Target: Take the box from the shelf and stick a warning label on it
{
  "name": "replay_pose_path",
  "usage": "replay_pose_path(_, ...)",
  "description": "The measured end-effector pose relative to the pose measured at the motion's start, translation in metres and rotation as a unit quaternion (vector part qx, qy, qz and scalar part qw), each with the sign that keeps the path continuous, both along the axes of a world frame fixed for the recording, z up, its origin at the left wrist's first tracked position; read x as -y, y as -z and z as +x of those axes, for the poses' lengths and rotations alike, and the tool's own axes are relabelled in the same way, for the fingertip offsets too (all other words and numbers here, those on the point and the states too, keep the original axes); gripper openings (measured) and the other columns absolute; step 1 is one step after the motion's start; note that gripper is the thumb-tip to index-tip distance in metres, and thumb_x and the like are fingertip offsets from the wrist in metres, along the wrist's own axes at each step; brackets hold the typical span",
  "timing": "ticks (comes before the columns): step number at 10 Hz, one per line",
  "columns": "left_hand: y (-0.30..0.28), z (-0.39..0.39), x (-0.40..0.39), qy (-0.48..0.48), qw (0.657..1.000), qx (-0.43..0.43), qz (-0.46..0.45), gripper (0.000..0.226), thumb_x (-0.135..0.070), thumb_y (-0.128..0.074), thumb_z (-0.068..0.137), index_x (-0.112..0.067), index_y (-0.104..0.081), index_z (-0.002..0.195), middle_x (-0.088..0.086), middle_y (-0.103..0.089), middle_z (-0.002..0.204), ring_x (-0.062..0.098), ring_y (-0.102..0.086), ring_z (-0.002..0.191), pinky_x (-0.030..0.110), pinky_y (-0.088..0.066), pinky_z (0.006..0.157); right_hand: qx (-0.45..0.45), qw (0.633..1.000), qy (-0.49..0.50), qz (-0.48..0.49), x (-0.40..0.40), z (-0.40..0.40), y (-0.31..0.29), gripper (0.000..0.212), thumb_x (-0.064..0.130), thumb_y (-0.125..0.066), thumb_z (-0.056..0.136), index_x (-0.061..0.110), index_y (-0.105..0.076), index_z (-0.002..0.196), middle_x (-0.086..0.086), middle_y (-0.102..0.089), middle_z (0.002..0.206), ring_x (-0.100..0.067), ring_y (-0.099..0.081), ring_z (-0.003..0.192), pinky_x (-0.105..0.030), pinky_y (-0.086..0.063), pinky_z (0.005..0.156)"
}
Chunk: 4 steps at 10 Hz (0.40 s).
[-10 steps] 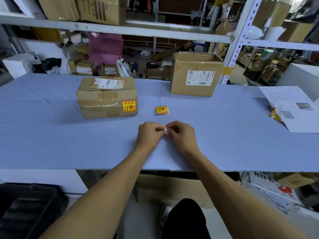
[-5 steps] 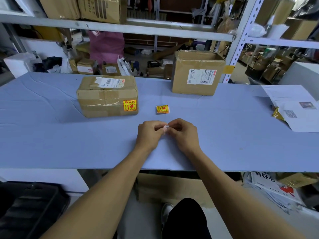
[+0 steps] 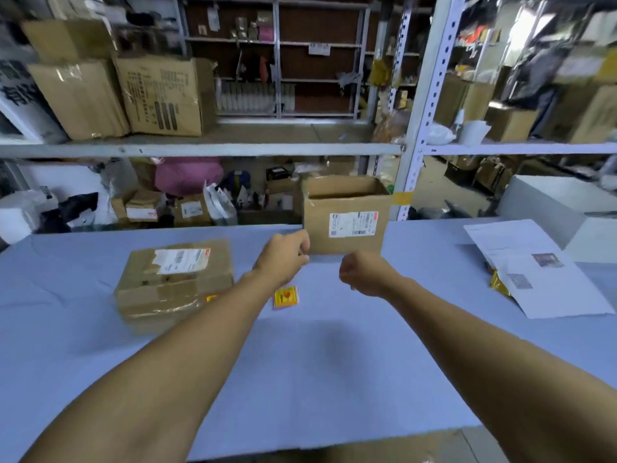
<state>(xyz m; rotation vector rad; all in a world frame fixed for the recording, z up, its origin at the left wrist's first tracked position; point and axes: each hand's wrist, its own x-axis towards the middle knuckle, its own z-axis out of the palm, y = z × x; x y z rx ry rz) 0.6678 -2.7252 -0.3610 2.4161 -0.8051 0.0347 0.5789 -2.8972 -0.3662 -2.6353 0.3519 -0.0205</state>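
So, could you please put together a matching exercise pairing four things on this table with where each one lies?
Things:
1. taped flat box
2. upright box
3. yellow warning-label stack
4. white printed sheets

Places:
A. right end of the table
B. back edge, just beyond the left hand
C. left of the left forearm
D. between the two forearms

Pairs: 1-C, 2-B, 3-D, 4-A
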Motion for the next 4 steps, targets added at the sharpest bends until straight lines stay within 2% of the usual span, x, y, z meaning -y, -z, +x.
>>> replay_pose_path(1, -0.04, 0.044, 0.04, 0.031, 0.998, 0.033, 0.034, 0.027, -0.015, -0.066, 0.082, -0.029, -0.053, 0.063, 0.008, -0.067, 0.084, 0.028, -0.065, 0.08, 0.041, -0.058, 0.07, 0.001, 0.999, 0.015, -0.029, 0.033, 0.029, -0.03, 0.02, 0.013, -0.054, 0.082, 0.011, -0.058, 0.062, -0.018, -0.07, 0.085, -0.034, -0.066, 0.083, -0.031, -0.044, 0.06)
replay_pose_path(2, -0.076, 0.084, 0.085, 0.022, 0.996, 0.08, 0.009, 0.025, -0.015, -0.065, 0.083, -0.029, -0.057, 0.064, 0.008, -0.067, 0.086, 0.028, -0.065, 0.079, 0.034, -0.056, 0.069, 0.024, 0.998, 0.024, -0.062, 0.057, 0.06, -0.049, 0.021, 0.012, -0.052, 0.082, 0.009, -0.049, 0.062, -0.012, -0.059, 0.072, -0.029, -0.053, 0.068, -0.03, -0.033, 0.051)
replay_pose_path(3, -0.095, 0.115, 0.123, 0.007, 0.992, 0.124, 0.02, 0.002, -0.015, -0.065, 0.088, -0.017, -0.065, 0.088, 0.009, -0.065, 0.094, 0.026, -0.062, 0.085, 0.034, -0.051, 0.071, 0.042, 0.995, 0.028, -0.085, 0.081, 0.093, -0.057, 0.017, 0.015, -0.05, 0.081, 0.01, -0.058, 0.066, -0.01, -0.063, 0.073, -0.03, -0.058, 0.071, -0.032, -0.041, 0.055)
replay_pose_path(4, -0.096, 0.142, 0.15, 0.004, 0.994, 0.1, 0.046, 0.013, -0.02, -0.068, 0.089, -0.011, -0.068, 0.098, 0.01, -0.067, 0.1, 0.026, -0.062, 0.093, 0.034, -0.048, 0.075, 0.057, 0.994, 0.026, -0.086, 0.095, 0.122, -0.059, 0.021, 0.023, -0.049, 0.08, 0.019, -0.061, 0.062, -0.009, -0.067, 0.078, -0.032, -0.063, 0.076, -0.035, -0.05, 0.061)
